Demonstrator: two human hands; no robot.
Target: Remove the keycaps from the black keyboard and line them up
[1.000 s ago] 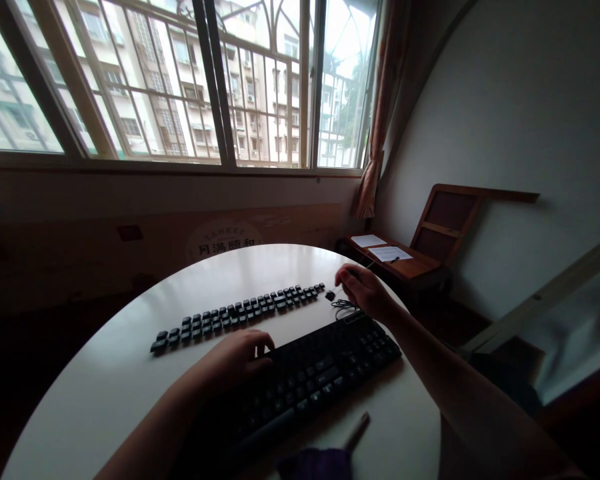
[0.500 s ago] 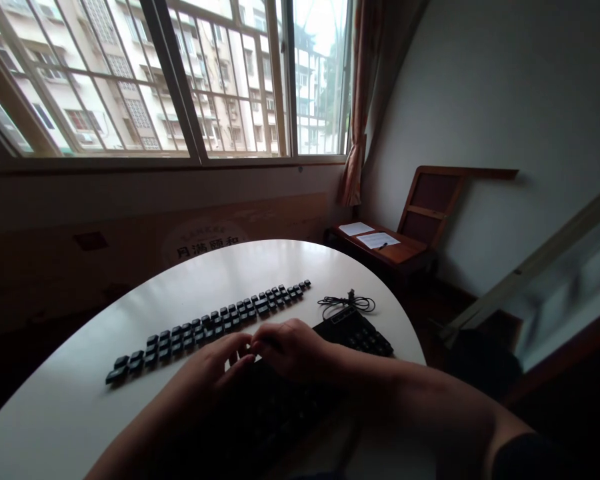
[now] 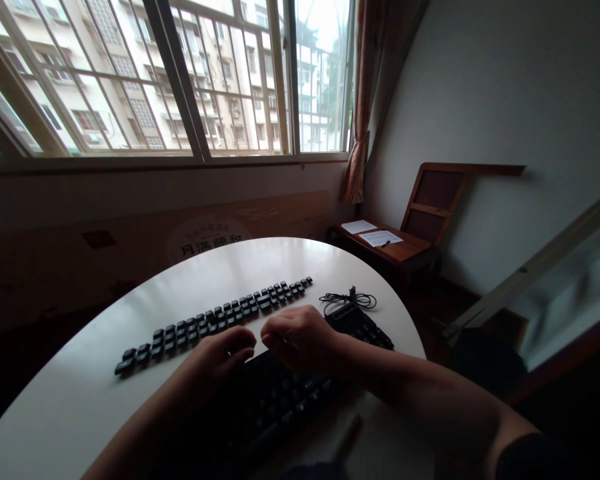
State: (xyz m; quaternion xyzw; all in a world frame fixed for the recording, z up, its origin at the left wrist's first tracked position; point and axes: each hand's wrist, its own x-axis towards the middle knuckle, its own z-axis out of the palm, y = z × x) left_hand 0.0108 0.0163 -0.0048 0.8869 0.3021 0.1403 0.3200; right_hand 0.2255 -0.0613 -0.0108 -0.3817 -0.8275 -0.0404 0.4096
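Observation:
A black keyboard lies tilted across the near part of the white round table, partly covered by my hands and in deep shadow. My left hand is over its far left edge, fingers curled together; whatever they hold is hidden. Just to the right, my right hand is closed in a pinch above the keyboard's far edge. Thin pale lines like wire show by its fingers, but the item itself cannot be made out. Beyond both hands, loose black keycaps stand in slanting rows.
The keyboard's coiled cable lies behind its number pad. A narrow brownish item shows near my body, blurred. Past the table, a wooden chair bears paper sheets and a pen. Barred windows line the far wall.
My hands have moved apart from touching; the right hand has shifted slightly right and up, the left slightly down. The view has turned a little.

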